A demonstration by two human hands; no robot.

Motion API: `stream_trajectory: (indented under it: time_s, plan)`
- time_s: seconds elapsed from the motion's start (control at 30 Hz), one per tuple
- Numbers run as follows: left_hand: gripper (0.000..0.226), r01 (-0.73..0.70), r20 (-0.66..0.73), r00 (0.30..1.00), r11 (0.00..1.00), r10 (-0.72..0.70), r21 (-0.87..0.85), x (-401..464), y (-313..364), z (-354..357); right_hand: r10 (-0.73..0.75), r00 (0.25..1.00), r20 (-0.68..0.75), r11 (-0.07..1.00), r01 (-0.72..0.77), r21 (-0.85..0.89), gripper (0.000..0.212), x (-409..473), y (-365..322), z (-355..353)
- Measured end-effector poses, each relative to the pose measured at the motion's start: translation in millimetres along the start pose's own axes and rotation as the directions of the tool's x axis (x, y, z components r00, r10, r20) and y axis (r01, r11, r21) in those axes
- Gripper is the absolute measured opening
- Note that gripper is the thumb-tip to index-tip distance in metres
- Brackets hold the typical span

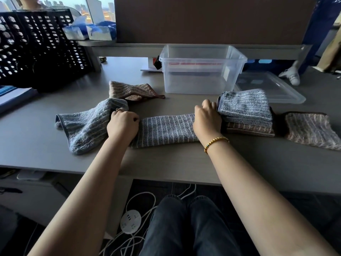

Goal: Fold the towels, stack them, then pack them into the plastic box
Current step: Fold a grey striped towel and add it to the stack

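Observation:
A blue striped towel point(167, 131), folded into a long strip, lies in front of me on the grey desk point(166, 163). My left hand point(123, 124) grips its left end and my right hand point(206, 119) grips its right end. To the right sits a stack of folded towels point(247, 115), a blue one on top of a brown one. A loose blue towel point(86, 126) lies crumpled at the left, a brown towel point(132, 90) behind it, and another brown towel point(311, 129) at the far right. The clear plastic box point(201, 69) stands open behind.
The box's clear lid point(273, 87) lies flat to the right of the box. A black perforated organiser point(40, 48) stands at the back left, with tissue boxes point(88, 31) beside it. A brown partition closes the back. Cables and a round power strip point(130, 220) lie on the floor.

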State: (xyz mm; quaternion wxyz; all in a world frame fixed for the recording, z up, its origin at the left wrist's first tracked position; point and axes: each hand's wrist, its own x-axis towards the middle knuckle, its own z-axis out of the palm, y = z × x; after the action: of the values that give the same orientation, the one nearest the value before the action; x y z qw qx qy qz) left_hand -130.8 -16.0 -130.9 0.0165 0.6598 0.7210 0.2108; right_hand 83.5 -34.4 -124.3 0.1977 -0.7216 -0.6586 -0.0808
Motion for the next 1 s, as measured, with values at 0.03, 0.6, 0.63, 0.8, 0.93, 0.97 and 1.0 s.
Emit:
stream_trajectory:
  time_s: [0.03,0.6,0.63,0.8,0.93,0.97,1.0]
  plan:
    - [0.027,-0.038,-0.018,0.999,0.999,0.038,0.021,2,3,1,-0.06,0.997,-0.047,0.998,0.059,-0.008,0.025,-2,-2,-4]
    - [0.055,-0.087,0.194,0.98,0.976,0.047,0.2,19,15,3,-0.027,0.967,0.252,1.0,0.025,0.012,0.046,18,-4,13]
    - [0.06,-0.06,0.231,0.973,0.98,0.014,0.19,25,13,2,-0.018,0.988,0.151,1.0,0.02,-0.013,0.04,12,-7,5]
    - [0.065,0.021,0.387,0.92,0.994,-0.062,0.108,34,26,-5,0.034,0.968,0.25,0.998,-0.02,-0.06,0.037,-16,-19,-13]
    - [0.07,0.054,0.446,0.895,0.998,-0.036,-0.029,35,27,-11,0.002,0.935,0.355,1.0,-0.001,-0.003,0.041,-3,-7,3]
    - [0.061,0.066,0.463,0.886,0.993,-0.012,-0.1,33,24,-11,-0.011,0.952,0.307,1.0,0.007,0.016,0.041,3,-4,8]
    - [0.05,0.098,0.485,0.875,0.978,0.004,-0.186,30,22,-11,-0.02,0.968,0.25,0.999,0.01,0.039,0.042,9,-2,10]
